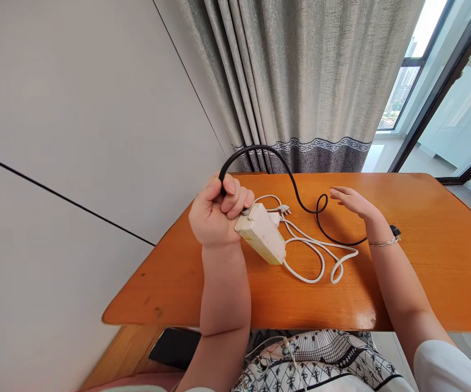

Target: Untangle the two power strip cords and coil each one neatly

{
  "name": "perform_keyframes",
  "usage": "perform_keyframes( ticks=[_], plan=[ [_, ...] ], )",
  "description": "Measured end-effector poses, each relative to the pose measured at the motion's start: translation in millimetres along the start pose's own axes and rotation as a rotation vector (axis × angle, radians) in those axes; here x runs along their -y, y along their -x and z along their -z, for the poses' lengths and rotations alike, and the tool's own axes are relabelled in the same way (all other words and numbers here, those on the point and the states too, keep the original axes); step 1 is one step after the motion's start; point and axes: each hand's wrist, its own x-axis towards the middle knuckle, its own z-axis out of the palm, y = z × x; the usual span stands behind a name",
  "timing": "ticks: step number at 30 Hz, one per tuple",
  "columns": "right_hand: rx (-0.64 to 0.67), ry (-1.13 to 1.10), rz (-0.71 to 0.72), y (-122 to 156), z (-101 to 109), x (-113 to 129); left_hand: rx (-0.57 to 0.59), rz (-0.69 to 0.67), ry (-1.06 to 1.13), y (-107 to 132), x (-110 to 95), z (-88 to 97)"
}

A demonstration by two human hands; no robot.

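Note:
My left hand (216, 215) is closed around the end of a black cable (296, 193) where it meets a cream-white power strip (262, 233), which hangs tilted just above the orange wooden table (423, 272). The black cable arcs up over my fist, then drops and loops across the table toward my right wrist. The strip's white cord (321, 256) lies coiled on the table, its plug (283, 208) behind the strip. My right hand (352, 200) hovers open above the table, fingers spread, holding nothing, close to the black cable's loop. A thin bracelet sits on that wrist.
A grey curtain (301, 81) hangs behind the table's far edge. A plain wall (76, 136) runs along the left. A window and dark door frame (443, 87) stand at the right. A dark phone-like object (175, 348) lies below the table's near edge beside patterned fabric on my lap.

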Motion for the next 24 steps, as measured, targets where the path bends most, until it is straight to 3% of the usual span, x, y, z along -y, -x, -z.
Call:
perform_keyframes(
  ticks=[3,5,7,9,12,15,19,24],
  plan=[
    [0.094,-0.093,0.132,5.8,0.3,5.2,0.016,0.008,-0.016,0.7,0.2,0.5],
    [0.280,-0.136,0.270,9.6,-5.0,11.9,0.012,0.029,-0.020,0.8,0.6,-0.7],
    [0.456,-0.105,0.353,10.8,-12.0,16.5,-0.003,0.037,-0.011,0.9,0.2,-2.7],
    [0.489,0.019,0.370,8.6,-17.6,16.3,-0.034,0.025,0.014,0.8,-1.5,-4.5],
    [0.292,0.259,0.287,0.1,-17.7,7.0,-0.102,-0.015,0.078,0.0,-7.0,-5.1],
    [0.044,0.447,0.098,-8.1,-5.1,-6.1,-0.172,-0.071,0.156,-1.4,-14.8,-2.4],
    [-0.195,0.557,-0.093,-7.6,25.6,-18.0,-0.313,-0.125,0.283,-3.7,-26.3,1.7],
    [-0.457,0.653,-0.437,5.9,69.2,-39.5,-0.473,-0.192,0.420,-6.2,-37.2,11.1]
  ],
)
